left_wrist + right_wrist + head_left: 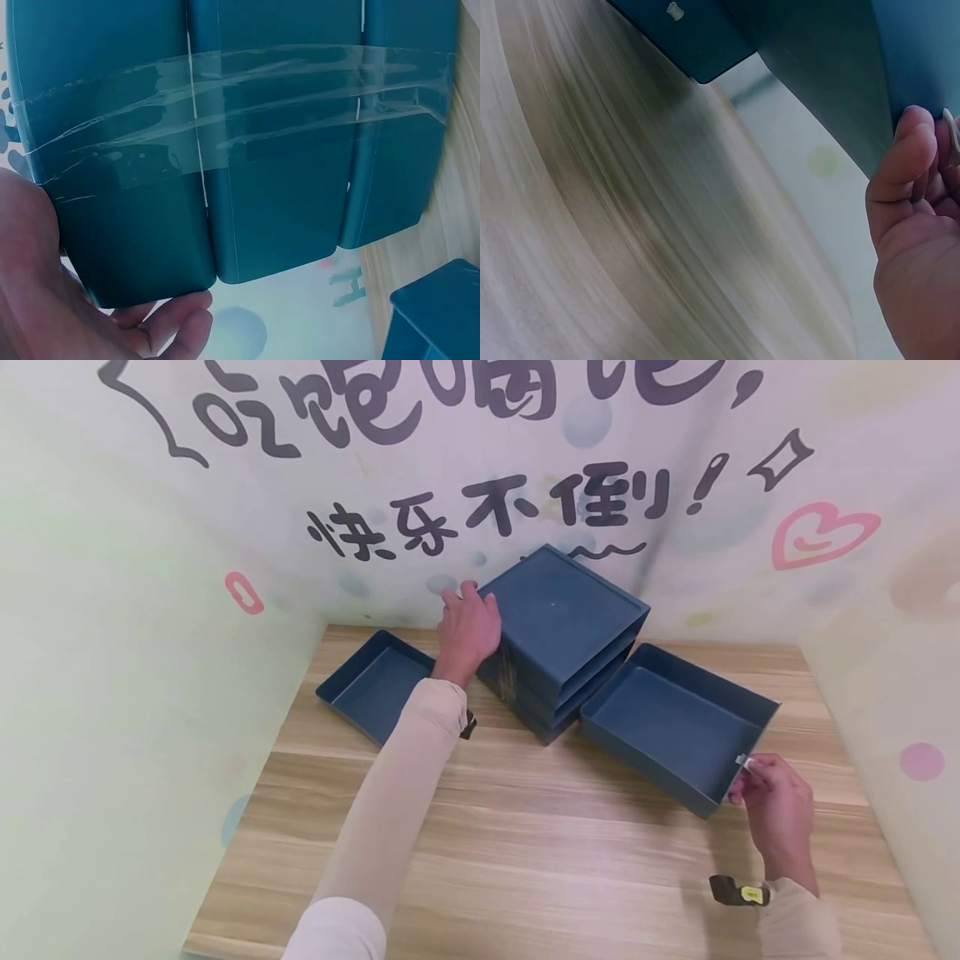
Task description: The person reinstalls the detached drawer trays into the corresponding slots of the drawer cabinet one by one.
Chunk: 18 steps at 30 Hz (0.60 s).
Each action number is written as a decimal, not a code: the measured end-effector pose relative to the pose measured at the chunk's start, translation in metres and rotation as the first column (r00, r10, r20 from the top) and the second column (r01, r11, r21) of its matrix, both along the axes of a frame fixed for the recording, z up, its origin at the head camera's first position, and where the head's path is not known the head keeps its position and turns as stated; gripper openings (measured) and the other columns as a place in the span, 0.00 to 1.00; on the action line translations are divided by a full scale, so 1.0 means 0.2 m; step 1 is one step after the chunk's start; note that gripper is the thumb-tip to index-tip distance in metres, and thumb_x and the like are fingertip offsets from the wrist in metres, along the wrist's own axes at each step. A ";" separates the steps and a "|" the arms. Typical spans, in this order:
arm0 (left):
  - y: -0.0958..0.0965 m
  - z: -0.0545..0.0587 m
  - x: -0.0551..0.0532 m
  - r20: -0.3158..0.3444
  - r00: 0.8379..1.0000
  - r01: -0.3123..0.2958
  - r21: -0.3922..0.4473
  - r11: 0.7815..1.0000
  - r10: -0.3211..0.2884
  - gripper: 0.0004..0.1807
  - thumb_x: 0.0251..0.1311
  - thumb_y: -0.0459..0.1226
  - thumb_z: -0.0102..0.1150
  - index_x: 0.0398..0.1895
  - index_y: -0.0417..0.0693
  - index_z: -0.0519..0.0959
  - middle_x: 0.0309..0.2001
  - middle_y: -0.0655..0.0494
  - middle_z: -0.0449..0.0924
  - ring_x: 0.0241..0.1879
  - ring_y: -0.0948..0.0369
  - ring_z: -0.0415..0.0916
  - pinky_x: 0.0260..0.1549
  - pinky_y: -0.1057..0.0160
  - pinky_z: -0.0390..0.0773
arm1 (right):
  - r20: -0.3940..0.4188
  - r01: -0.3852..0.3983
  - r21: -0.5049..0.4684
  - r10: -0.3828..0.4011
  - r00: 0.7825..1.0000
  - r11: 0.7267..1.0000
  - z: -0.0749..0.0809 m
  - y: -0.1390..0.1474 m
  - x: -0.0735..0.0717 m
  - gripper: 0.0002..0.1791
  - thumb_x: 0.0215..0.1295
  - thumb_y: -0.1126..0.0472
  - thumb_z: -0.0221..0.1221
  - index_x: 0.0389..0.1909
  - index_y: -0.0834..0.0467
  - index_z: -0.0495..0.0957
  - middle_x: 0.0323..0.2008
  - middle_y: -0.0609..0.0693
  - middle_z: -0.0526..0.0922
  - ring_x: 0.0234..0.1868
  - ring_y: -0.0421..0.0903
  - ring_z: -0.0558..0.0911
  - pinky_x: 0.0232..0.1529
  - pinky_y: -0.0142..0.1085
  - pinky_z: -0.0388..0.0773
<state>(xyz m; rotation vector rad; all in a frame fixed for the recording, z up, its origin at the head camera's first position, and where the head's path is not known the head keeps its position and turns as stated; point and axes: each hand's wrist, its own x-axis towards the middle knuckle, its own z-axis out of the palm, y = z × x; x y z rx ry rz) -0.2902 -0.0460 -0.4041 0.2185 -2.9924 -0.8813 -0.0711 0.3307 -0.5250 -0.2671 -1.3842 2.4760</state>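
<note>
A dark blue stacked drawer cabinet (pixel 558 610) stands turned at an angle near the back wall. My left hand (pixel 470 625) grips its upper left back corner, with fingers (pixel 176 319) curled behind the top tier. Clear tape (pixel 277 97) runs across the side of the tiers. To the cabinet's right, a blue drawer (pixel 675 722) is held tilted, its inside bare. My right hand (pixel 776 806) pinches it at the front by a small white knob (pixel 742 761). In the right wrist view, thumb and fingers (pixel 911 154) close in around that knob.
A shallower blue tray (pixel 375 689) lies on the wooden table (pixel 510 868) at the left, partly hidden by my left arm. A panel with a white knob (pixel 675 10) shows in the right wrist view. Printed walls (pixel 225 518) border the table's back and sides.
</note>
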 end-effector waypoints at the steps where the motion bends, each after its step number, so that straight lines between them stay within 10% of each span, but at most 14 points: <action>1: 0.00 0.00 0.00 -0.001 1.000 -0.003 -0.006 1.000 0.003 0.30 0.80 0.55 0.34 0.76 0.50 0.56 0.62 0.42 0.63 0.51 0.48 0.74 0.53 0.48 0.79 | 0.004 0.002 0.006 -0.002 1.000 1.000 0.00 0.00 0.00 0.20 0.76 0.74 0.42 0.26 0.65 0.79 0.19 0.53 0.82 0.19 0.45 0.78 0.19 0.33 0.74; 18: 0.01 -0.02 0.03 -0.042 0.999 -0.016 -0.022 1.000 0.015 0.29 0.80 0.54 0.33 0.73 0.49 0.58 0.58 0.41 0.64 0.49 0.47 0.74 0.50 0.47 0.80 | 0.028 0.002 0.038 -0.003 1.000 0.999 0.00 -0.04 -0.03 0.22 0.76 0.74 0.40 0.26 0.64 0.78 0.19 0.52 0.81 0.19 0.44 0.77 0.18 0.33 0.74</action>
